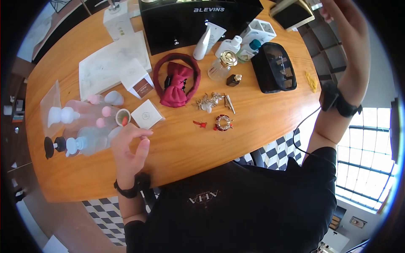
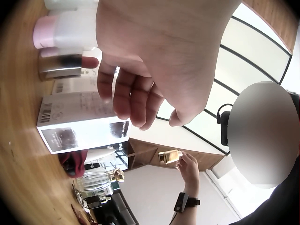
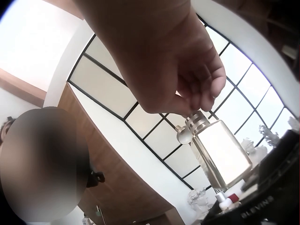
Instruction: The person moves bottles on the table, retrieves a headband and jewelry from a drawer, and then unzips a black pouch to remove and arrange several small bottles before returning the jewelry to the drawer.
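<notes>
One glossy gold rectangular bottle (image 3: 222, 152), probably slippery, suits the neck pinch of your right fingers (image 3: 205, 84); your left fingers (image 2: 138, 105) curve empty.

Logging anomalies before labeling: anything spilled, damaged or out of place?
No visible spill or damage. Only the gold-trimmed bottle stands out: it tilts in mid-air, apparently just because the right hand holds it by its top.

Is a bottle (image 3: 222, 152), gold-framed, with a glossy flat face; hangs near upright in midair, pinched by the right hand (image 3: 176, 65).
</notes>
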Motion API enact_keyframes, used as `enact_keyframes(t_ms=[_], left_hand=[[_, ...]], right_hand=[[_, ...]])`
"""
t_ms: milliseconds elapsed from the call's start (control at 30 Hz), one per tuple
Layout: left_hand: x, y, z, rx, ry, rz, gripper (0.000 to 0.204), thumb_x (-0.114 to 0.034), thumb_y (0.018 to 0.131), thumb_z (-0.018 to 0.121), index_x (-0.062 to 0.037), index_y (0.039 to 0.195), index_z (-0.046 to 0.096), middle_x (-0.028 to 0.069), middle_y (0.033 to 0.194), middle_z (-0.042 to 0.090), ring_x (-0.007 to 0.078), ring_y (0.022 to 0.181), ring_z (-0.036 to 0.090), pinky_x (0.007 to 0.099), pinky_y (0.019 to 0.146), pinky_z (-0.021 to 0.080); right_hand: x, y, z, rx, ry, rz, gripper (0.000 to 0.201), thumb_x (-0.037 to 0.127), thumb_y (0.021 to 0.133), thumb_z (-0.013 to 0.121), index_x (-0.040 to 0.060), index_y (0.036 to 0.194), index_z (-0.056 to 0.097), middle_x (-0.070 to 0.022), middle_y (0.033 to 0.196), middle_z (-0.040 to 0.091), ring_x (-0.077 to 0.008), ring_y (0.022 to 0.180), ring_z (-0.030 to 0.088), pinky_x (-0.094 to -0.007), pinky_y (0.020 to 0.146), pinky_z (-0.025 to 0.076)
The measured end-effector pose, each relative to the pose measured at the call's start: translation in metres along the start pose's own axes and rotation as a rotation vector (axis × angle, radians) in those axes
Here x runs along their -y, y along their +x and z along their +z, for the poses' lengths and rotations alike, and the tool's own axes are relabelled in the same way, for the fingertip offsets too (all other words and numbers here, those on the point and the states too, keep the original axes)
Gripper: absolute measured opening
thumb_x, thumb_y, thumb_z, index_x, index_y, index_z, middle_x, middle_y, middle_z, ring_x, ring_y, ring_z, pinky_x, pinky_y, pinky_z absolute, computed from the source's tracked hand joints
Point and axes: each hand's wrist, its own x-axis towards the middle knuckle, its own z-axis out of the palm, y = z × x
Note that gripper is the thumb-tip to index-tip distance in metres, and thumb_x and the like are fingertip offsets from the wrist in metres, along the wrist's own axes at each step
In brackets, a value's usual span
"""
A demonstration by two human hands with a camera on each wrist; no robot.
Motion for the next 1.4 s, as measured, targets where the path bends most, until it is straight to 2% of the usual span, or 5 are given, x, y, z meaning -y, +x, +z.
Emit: enact_keyframes(t_ms=[67,400,833,1067,1400], left_hand=[[0.0,0.001,0.001,0.0,-0.025,0.0,0.013,-0.007,0.084,0.067,-0.0002,0.094,0.071,0.0081,0.077,0.063,0.0195,0.07,0.059,0.0297,0.067,0.045],[0.0,0.001,0.002,-0.014,-0.109,-0.018,0.013,-0.007,0.086,0.066,0.0005,0.095,0.071,0.0063,0.075,0.061,0.0166,0.07,0.057,0.0293,0.068,0.043],[0.0,0.004,-0.001,-0.021,-0.05,0.022,0.01,-0.007,0.084,0.069,-0.0027,0.092,0.072,0.0074,0.076,0.063,0.0199,0.07,0.062,0.0307,0.068,0.046],[-0.006,0.006,-0.001,-0.028,-0.008,0.018,0.006,-0.005,0.084,0.071,-0.0037,0.09,0.07,0.0068,0.075,0.064,0.0204,0.069,0.063,0.0311,0.066,0.046],[-0.002,0.004,0.001,-0.05,-0.023,0.066,0.011,-0.004,0.086,0.073,-0.0028,0.081,0.063,0.0072,0.074,0.063,0.0201,0.066,0.063,0.0306,0.062,0.047]], right_hand=[[-0.065,-0.021,-0.027,0.103,-0.15,-0.126,0.024,0.023,0.1,0.068,0.002,0.112,0.069,-0.0003,0.094,0.066,-0.0086,0.081,0.057,-0.0252,0.074,0.047],[-0.088,-0.124,0.077,0.126,-0.244,0.183,0.013,0.012,0.093,0.07,0.0005,0.098,0.069,-0.0103,0.081,0.069,-0.0197,0.073,0.067,-0.0308,0.067,0.051],[-0.099,-0.124,0.114,0.27,-0.298,0.218,0.011,0.013,0.094,0.067,0.0047,0.101,0.068,-0.0111,0.092,0.068,-0.0294,0.077,0.068,-0.0376,0.07,0.054],[-0.039,-0.055,0.104,0.091,-0.282,-0.025,0.017,0.014,0.092,0.071,0.0029,0.105,0.069,-0.0103,0.096,0.07,-0.0249,0.077,0.068,-0.0351,0.071,0.054],[-0.012,0.108,0.208,0.384,-0.4,-0.478,0.033,0.023,0.087,0.073,0.0077,0.116,0.074,-0.0145,0.107,0.075,-0.0284,0.098,0.071,-0.039,0.093,0.054]])
